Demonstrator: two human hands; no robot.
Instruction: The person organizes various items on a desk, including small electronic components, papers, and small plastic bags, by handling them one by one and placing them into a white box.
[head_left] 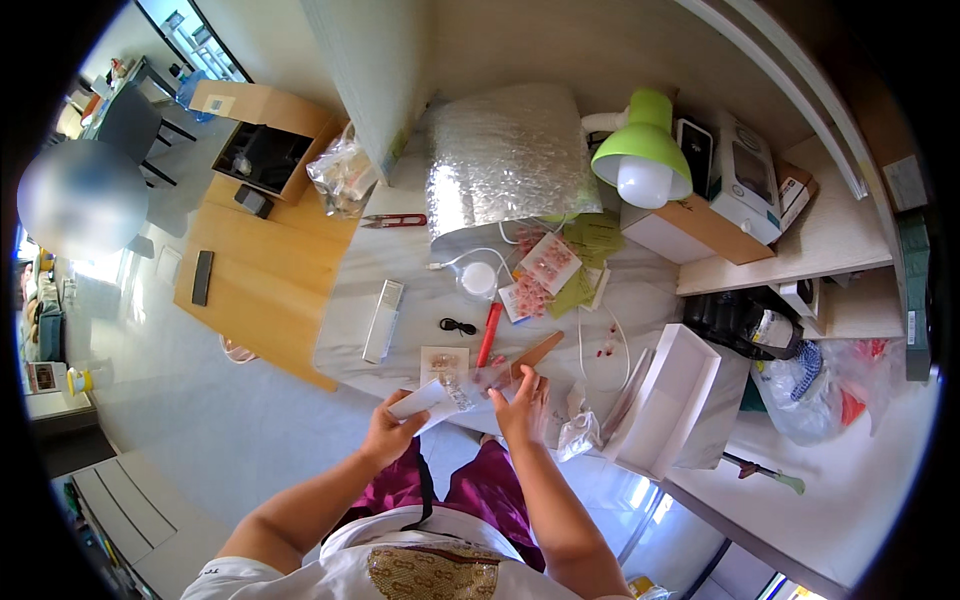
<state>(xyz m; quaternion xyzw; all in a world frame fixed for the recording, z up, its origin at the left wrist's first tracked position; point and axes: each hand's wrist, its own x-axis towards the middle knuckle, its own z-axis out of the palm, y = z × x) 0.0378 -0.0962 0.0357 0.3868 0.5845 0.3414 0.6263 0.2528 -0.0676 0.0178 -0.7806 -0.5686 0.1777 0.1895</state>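
White flat piece [423, 401] is located above the near edge of the tabletop [350, 345], in the grasp of the left hand [383, 436]. The left fingers are closed on its left end and cover that part. Its right end meets a clear film [484, 381]; the boundary between the two is hard to make out.

The right hand [520, 410] is positioned at the film's right side, fingers spread and partly bent. Whether these fingers grip the film cannot be determined.

Adjacent items: a small card [440, 357] lies just beyond the white flat piece; fine detail on the card is too small to identify. The lower end of a brown strip [543, 347] is obscured near the film. A red strip [490, 333] and a black coiled cable [457, 327] lie farther out.

At the rear, bubble wrap [510, 150] conceals the surface under it. A green lamp [645, 140] stands to its right. At upper left, a blurred disc masks part of the room.
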